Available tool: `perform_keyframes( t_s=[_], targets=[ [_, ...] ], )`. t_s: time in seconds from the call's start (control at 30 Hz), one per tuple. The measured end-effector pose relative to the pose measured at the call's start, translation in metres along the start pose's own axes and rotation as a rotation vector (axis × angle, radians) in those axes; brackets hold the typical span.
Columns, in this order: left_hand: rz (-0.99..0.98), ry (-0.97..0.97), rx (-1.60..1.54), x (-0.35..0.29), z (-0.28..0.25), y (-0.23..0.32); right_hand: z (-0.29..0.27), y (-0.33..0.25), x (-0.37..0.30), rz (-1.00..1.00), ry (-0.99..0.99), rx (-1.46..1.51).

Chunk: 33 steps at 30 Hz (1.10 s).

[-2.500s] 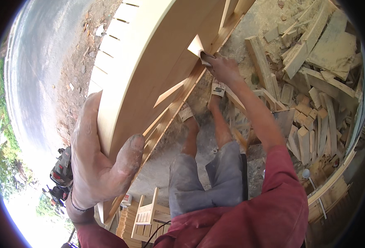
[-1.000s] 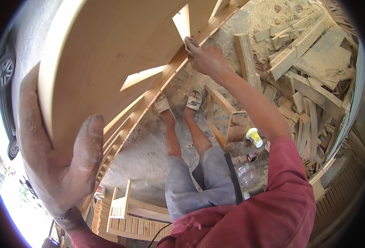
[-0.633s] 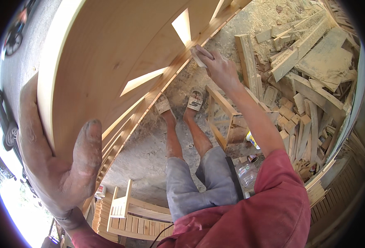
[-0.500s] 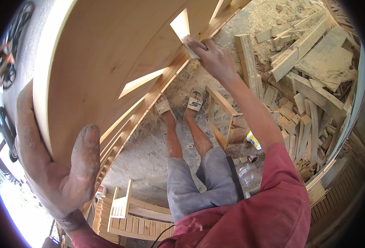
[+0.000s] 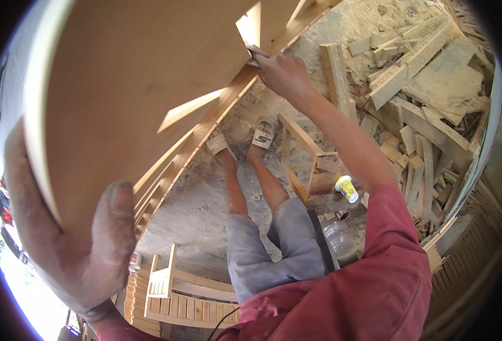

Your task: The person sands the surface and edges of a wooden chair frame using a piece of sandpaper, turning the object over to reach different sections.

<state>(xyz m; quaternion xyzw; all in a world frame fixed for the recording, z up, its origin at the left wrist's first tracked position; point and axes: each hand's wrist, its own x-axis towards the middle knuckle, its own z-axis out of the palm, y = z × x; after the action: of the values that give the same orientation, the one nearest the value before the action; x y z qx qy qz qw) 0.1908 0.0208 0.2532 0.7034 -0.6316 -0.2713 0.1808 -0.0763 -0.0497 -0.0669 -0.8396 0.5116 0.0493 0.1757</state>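
A large, smooth, pale wooden panel (image 5: 131, 74) with tapered cut-outs fills the upper left, close to me. My left hand (image 5: 71, 244) is closed around its near left edge, the thumb lying on the broad face. At the panel's right side, my right hand (image 5: 285, 74) reaches to the lower end of a bright cut-out (image 5: 250, 25). Its fingers are pinched on a small pale flat pad, mostly hidden by them; its kind is unclear. A wooden rail with slats (image 5: 177, 159) runs along the panel's lower right side.
Offcuts and boards (image 5: 433, 108) are heaped at the right. A small wooden frame (image 5: 302, 153) stands beside my feet, with a yellow-and-white container (image 5: 346, 188) and a clear plastic bottle (image 5: 337, 236) nearby. A slatted wooden piece (image 5: 191, 307) stands at the lower left. Sawdust covers the floor.
My right hand has shifted slightly left and up along the panel, nearer the cut-out's end. The left hand and the panel's near edge have moved a little left.
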Motion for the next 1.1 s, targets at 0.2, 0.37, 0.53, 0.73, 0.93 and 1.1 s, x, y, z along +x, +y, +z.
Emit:
perform_keyframes(
  t_s=[0.2, 0.37, 0.53, 0.73, 0.93, 1.1],
  targets=[
    [0.063, 0.060, -0.017, -0.002, -0.001, -0.011, 0.000, -0.002, -0.021, 0.088, -0.078, -0.077],
    [0.015, 0.046, -0.167, -0.007, 0.002, -0.002, 0.002, 0.000, 0.004, -0.001, -0.003, -0.013],
    [0.005, 0.061, -0.109, -0.005, -0.001, -0.010, -0.009, 0.001, -0.014, 0.087, -0.167, -0.059],
    [-0.113, -0.051, -0.301, 0.004, 0.004, 0.004, -0.003, 0.003, -0.001, 0.008, -0.052, 0.041],
    [-0.112, -0.121, -0.214, 0.002, -0.017, 0.011, -0.004, -0.008, 0.019, -0.053, -0.057, -0.039],
    [-0.078, -0.133, -0.161, 0.017, -0.009, 0.012, -0.014, -0.006, -0.009, 0.031, -0.095, 0.056]
  ],
)
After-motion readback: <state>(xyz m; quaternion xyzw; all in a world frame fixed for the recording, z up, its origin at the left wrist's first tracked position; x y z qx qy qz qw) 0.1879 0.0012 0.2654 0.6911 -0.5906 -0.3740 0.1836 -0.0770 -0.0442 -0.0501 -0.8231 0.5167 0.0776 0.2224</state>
